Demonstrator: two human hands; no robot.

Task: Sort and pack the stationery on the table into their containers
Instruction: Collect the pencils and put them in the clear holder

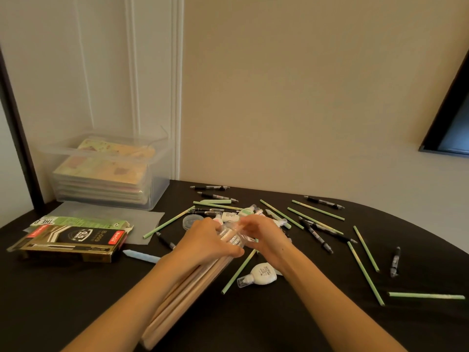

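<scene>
home room, panelled wall, dark table

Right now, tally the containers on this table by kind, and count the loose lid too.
Clear plastic tub: 1
Cardboard boxes: 2, the green box and the black-and-gold box
Clear tube of tan sticks: 1, gripped by the left hand, with the right hand at its mouth
Round lid: 1
Total: 5

The left hand covers the far part of the clear-wrapped bundle of tan wooden pencils, the black-and-gold cardboard pen box hides part of the green cardboard box behind it, and the white plastic bottle has label print too small to read.
</scene>
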